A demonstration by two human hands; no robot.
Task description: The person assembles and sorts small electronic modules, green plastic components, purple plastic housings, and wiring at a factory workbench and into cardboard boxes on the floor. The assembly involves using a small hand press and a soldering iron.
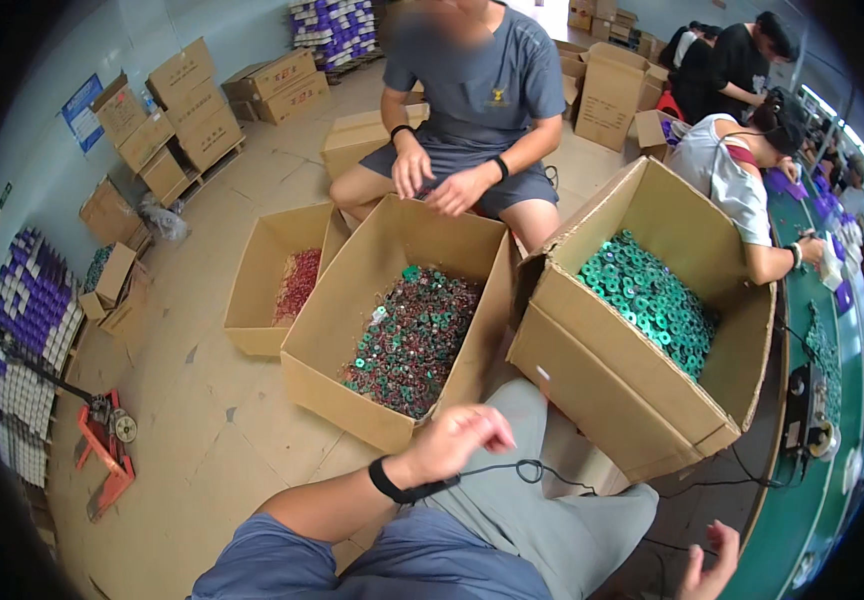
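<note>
My left hand [457, 440], a black band around its wrist, is raised above my lap beside the near edge of the middle cardboard box [337, 405]. Its fingers are curled together; whatever they hold, if anything, is too small to make out. Inside that box lies a mix of green ring-shaped parts and reddish bits [417, 340]. My right hand [709, 572] is low at the right, fingers apart, with nothing visible in it. To the right, a large tilted carton [602, 365] contains many green ring-shaped parts [647, 300].
A person [477, 90] sits opposite, hands over the middle box's far edge. A smaller box [252, 290] holds red pieces. At right runs a green workbench [787, 450] with people beside it. A cable [532, 470] crosses my legs. An orange pallet jack [102, 450] stands left.
</note>
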